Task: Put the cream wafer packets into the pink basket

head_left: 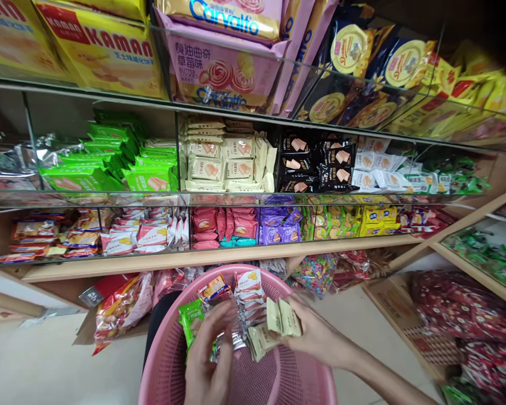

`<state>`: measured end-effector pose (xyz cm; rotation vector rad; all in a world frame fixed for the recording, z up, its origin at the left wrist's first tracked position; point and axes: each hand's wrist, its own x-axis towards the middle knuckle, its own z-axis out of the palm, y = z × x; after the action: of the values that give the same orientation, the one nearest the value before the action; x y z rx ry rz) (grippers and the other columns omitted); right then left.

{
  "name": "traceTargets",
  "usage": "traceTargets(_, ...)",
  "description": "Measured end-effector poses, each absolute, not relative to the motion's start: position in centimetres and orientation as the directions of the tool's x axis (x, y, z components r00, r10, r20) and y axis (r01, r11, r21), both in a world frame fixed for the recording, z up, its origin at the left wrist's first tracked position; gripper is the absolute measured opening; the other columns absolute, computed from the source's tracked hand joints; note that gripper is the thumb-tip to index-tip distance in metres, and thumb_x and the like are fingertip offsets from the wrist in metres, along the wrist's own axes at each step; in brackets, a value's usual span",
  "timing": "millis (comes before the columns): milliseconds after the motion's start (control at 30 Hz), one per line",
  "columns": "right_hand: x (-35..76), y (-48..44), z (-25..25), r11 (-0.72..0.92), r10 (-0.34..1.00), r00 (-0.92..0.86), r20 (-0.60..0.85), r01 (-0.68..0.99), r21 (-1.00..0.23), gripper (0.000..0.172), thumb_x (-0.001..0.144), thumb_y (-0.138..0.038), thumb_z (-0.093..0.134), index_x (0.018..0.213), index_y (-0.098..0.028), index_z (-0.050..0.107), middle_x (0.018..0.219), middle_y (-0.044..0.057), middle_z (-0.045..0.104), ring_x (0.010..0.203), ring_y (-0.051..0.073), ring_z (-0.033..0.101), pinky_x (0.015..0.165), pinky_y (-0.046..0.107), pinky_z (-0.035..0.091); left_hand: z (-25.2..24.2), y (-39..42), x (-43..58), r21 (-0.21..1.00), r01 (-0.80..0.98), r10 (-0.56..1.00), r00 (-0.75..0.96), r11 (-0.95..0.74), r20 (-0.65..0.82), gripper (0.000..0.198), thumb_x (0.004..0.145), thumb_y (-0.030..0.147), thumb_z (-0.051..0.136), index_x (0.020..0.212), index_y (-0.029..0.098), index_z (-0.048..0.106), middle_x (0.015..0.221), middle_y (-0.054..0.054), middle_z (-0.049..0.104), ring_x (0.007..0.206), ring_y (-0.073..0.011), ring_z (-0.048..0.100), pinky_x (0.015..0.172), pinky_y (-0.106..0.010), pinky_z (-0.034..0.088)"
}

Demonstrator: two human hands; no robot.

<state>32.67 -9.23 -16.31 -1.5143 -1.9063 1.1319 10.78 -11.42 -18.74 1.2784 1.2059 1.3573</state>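
Note:
A pink plastic basket [162, 351] stands in front of me with wrapped snacks inside. My right hand [310, 332] grips cream-coloured snack packets [283, 318] over the basket's right side. Below them, more cream packets [260, 341] hang or lie over the basket; whether the hand holds these too, I cannot tell. Over the left part is my left hand [211, 349], slightly blurred, its thumb and curved fingers apart. It is close to silver packets [237, 337] and a green packet [190, 318]. White-and-red packets [249, 287] and an orange-and-blue packet [214, 288] lie at the basket's far side.
Shelves with clear front panels hold matching cream packets [202, 167], green packs [82, 179], black packs [297, 163] and purple packs [280, 233]. A wooden shelf edge [152, 264] runs just beyond the basket. Bags of red-wrapped sweets [451, 306] sit at right, above the tiled floor [358, 326].

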Motion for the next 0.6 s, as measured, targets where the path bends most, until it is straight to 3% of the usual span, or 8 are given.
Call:
traceTargets(67,33.0,-8.4,-16.3,0.255,0.908,-0.396,-0.141,0.786,-0.564,0.030,0.068,-0.017,0.063,0.097,-0.020,0.058,0.099,0.005,0.055,0.097,0.024,0.049,0.085,0.037,0.038,-18.4,-11.3,10.4,0.979,0.066,0.972,-0.120,-0.195,0.202,0.029,0.087,0.028,0.050,0.114,0.023,0.058,0.122,-0.007,0.062,0.112,-0.0198,0.059,0.093,-0.032,0.050)
traceTargets(167,32.7,-8.1,-17.3,0.467,0.816,-0.540,-0.207,0.826,-0.315,0.032,0.073,-0.017,0.062,0.104,-0.020,0.056,0.103,0.006,0.054,0.099,0.024,0.047,0.090,0.039,0.034,-18.3,-11.5,10.6,0.961,0.115,0.955,-0.134,-0.250,0.264,0.026,0.088,0.025,0.048,0.111,0.025,0.059,0.117,-0.006,0.064,0.109,-0.0184,0.060,0.090,-0.029,0.051)
traceTargets(333,32.0,-8.2,-18.8,0.535,0.772,-0.601,-0.207,0.790,-0.298,0.030,0.076,-0.025,0.064,0.104,-0.021,0.053,0.105,0.005,0.054,0.099,0.023,0.047,0.086,0.035,0.034,-18.5,-11.9,11.0,0.952,0.132,0.945,-0.144,-0.275,0.292,0.025,0.088,0.025,0.047,0.109,0.024,0.061,0.113,-0.005,0.066,0.109,-0.0186,0.060,0.091,-0.031,0.050)
traceTargets(600,32.2,-8.0,-19.7,0.572,0.774,-0.614,-0.153,0.782,-0.246,0.035,0.080,-0.016,0.055,0.114,-0.021,0.050,0.109,0.007,0.055,0.101,0.024,0.046,0.088,0.037,0.031,-18.8,-12.2,11.4,0.900,0.234,0.867,-0.264,-0.367,0.422,0.023,0.087,0.020,0.048,0.105,0.023,0.063,0.104,-0.005,0.070,0.102,-0.0183,0.063,0.097,-0.035,0.046)
